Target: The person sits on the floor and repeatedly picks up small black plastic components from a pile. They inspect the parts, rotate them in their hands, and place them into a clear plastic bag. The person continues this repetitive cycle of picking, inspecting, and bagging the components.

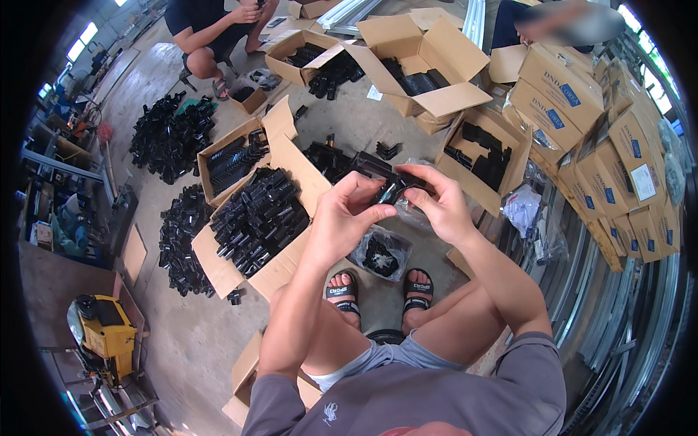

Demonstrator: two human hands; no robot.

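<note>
Grip (347, 209) on black part (392, 190) above workshop floor (189, 341)

Left hand (350, 206) close beside right hand (442, 203), both curled

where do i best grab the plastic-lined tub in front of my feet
Likely by the left and right edges of the tub, reaching straight down: its top is open and the contents look loose, so opposite sides should keep it level. Left hand and right hand both hold a black part.
</note>
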